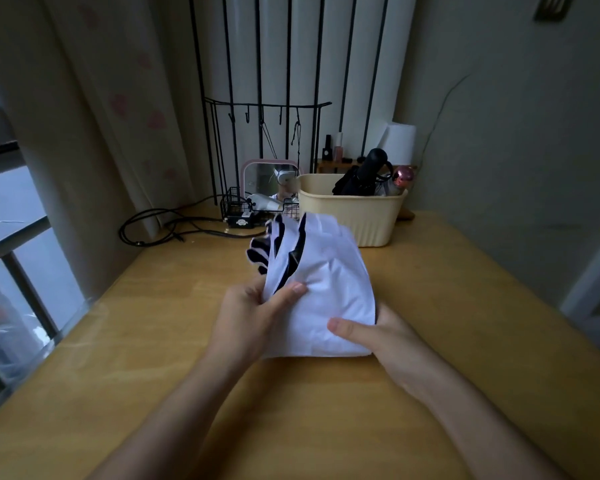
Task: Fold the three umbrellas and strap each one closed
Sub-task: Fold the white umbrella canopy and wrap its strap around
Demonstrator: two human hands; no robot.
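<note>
Holding the white umbrella (321,289) above the table (465,306), we have both hands clamped on its canopy: the left hand (246,317) pinches the pleats beside the dark-edged folds, the right hand (378,337) cups the near end. Its long axis runs away from our grip toward the cream bin (354,213), so we judge the left hand nearer the loose folds.

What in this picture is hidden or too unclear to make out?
- Head view: the white umbrella shows no strap or handle; its folds, the left hand and right hand cover them.
- Black umbrella and pink-capped one: lower parts hidden by the cream bin wall, so strapped or not is unclear.
- Small bottles at the back: too small and dim to identify.
</note>
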